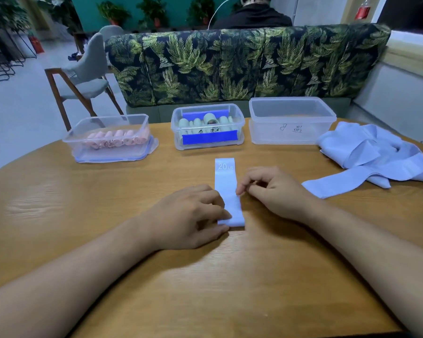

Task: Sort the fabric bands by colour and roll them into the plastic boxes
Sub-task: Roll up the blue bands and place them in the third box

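A light blue fabric band (226,181) marked "20 LB" lies flat and lengthwise on the wooden table (83,215), its near end folded over. My left hand (188,218) pinches that near end between thumb and fingers. My right hand (274,191) has curled fingers, and its fingertips touch the band's right edge halfway along. A heap of loose light blue bands (376,157) lies at the right. Three clear plastic boxes stand at the back: the left box (108,137) holds pink rolls, the middle box (206,128) pale green rolls, and the right box (292,120) holds no bands.
A blue-rimmed lid (112,156) lies under the left box. Behind the table stands a leaf-patterned sofa back (242,64), with a seated person (252,15) beyond it. A grey chair (83,76) stands at the back left.
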`<state>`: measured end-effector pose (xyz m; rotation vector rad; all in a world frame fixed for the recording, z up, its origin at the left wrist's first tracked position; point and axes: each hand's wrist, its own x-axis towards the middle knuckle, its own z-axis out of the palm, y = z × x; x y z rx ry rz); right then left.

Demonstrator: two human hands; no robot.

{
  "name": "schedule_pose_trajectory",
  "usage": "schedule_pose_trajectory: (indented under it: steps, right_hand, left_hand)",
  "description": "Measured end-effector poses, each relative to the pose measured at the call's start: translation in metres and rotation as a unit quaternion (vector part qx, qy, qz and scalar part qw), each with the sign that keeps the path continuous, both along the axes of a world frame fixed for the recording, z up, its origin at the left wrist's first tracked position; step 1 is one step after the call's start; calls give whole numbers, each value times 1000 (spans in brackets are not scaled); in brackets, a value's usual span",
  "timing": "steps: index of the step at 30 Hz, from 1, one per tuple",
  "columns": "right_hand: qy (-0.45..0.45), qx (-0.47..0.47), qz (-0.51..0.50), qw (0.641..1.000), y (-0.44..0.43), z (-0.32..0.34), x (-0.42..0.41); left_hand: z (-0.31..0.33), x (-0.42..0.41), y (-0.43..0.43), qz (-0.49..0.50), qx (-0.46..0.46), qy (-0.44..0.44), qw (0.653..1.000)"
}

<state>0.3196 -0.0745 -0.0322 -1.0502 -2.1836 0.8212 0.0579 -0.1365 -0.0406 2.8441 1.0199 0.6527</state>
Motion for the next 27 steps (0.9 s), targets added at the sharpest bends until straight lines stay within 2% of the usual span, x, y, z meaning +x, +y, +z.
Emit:
schedule_pose_trajectory:
  steps: [4, 7, 11, 16, 20, 22, 24, 27]
  right_hand:
    - [-33, 78, 30, 996, 2, -7, 6]
    - [-74, 71, 62, 993, 5, -6, 6]
    - [-129, 73, 31, 989, 9, -10, 3]
    - [-129, 116, 29, 984, 11, -12, 1]
    - [-96, 129, 38, 986, 8, -9, 4]
    - [-75, 116, 66, 988, 4, -4, 6]
    - [-62, 59, 110, 990, -3, 3, 8]
    - [-100, -1, 163, 982, -13, 11, 9]
  left_hand:
    - [-6, -4, 4, 1, -44, -37, 998]
    - [-7, -3, 7, -7, -52, -37, 998]
    - [-7, -3, 7, -11, -75, -49, 996]
    - [-7, 0, 5, 12, -81, -63, 995]
    - [-7, 1, -1, 10, -90, -69, 994]
    - [-6, 3, -5, 15, -100, -71, 992]
    - [-5, 6, -9, 27, -109, -71, 991]
    - [-4, 6, -13, 42, -125, -80, 988]
